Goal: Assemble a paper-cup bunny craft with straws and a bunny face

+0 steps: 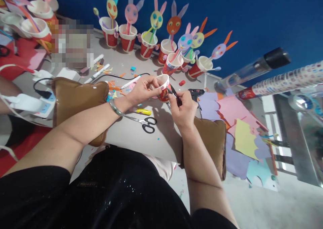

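My left hand (146,87) pinches the rim of a small red-and-white paper cup (164,93), which stands tilted above the table. Closed around a black pointed tool (174,93), my right hand (183,108) brings its tip to the cup's right side. The fingers cover most of this tool, so its exact kind is unclear. Below the cup lie black-handled scissors (148,123) and a yellow tube (143,112). A black glue gun (196,94) lies just beyond my right hand.
Several paper cups with rabbit faces (148,42) line the blue wall. Brown cushions (78,108) flank my arms. White pens (98,72) and paper scraps lie left, near a power strip (46,104). Coloured paper sheets (244,138) and a long cup stack (285,79) are right.
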The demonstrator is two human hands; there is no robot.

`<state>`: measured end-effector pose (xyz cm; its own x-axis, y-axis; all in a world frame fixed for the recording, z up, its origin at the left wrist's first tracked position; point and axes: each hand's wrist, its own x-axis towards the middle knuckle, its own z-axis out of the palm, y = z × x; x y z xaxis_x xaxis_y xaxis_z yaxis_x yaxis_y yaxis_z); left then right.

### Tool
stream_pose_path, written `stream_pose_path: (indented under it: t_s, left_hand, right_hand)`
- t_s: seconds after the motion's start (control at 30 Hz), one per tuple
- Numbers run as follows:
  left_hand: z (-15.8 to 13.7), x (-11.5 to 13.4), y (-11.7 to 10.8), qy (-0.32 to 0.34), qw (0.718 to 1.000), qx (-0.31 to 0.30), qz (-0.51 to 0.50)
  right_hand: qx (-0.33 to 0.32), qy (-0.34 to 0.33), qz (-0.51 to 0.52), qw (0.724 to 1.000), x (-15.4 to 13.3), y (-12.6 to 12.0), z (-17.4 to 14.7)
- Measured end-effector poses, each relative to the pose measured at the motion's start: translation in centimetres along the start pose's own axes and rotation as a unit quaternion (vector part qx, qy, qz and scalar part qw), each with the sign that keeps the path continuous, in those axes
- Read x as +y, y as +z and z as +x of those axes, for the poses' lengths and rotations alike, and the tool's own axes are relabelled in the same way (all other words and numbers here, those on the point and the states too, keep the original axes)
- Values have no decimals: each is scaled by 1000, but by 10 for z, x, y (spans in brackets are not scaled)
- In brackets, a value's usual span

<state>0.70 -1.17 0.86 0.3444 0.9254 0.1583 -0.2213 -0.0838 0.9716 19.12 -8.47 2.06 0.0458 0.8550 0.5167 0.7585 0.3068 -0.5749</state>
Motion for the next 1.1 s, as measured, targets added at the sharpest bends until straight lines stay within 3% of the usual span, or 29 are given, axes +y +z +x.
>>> stream_pose_path:
  t_s: [0.2,0.47,0.97,1.1]
  left_hand:
    - [-2,-1,0,24,1000,-9,8]
    - [-1,-2,2,-3,1000,19,-13]
    - [-7,-6,5,179,976,38,119]
    - [-8,-6,3,188,967,32,169]
  right_hand:
    - [8,-18,-4,1000,0,0,0]
    - [19,-18,-1,1000,-2,3,-2]
    - [-2,66,88,994,-3,9,-3]
    - [-6,68,82,994,-4,10,-4]
